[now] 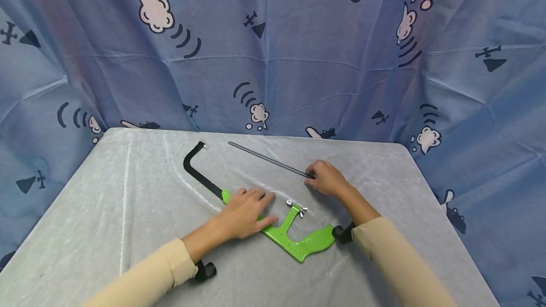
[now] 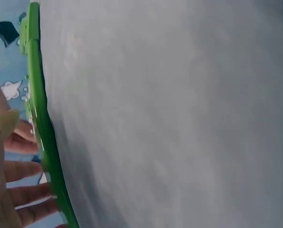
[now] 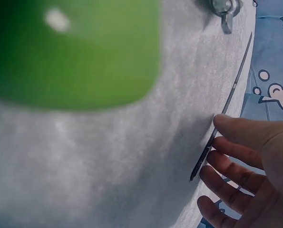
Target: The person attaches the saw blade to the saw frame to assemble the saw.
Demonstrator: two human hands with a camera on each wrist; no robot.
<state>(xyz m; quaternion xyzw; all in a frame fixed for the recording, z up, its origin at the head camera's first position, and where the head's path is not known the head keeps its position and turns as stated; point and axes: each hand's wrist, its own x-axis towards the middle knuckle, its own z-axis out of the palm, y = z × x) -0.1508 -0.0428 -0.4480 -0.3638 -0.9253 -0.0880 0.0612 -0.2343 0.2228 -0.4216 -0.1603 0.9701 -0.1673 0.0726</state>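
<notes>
A hacksaw frame [image 1: 294, 248] with a green handle and a black bow [image 1: 204, 181] lies diagonally on the table. My left hand [image 1: 245, 214] rests over the middle of its green bar, fingers spread and nearly straight. In the left wrist view, those fingertips meet the edge of the green frame [image 2: 42, 118]. Beyond the frame, my right hand [image 1: 326, 179] pinches the near right end of a thin grey hacksaw blade [image 1: 266, 158] between thumb and fingers. The right wrist view has the thumb on the blade [image 3: 234, 86], with the other fingers loosely bent along its far side.
A wing nut [image 1: 302, 212] sits on the frame's short green arm. Pale velvety cloth covers the table [image 1: 149, 203]. Behind it hangs a blue patterned curtain [image 1: 298, 84]. The green handle end, blurred, fills the upper left of the right wrist view.
</notes>
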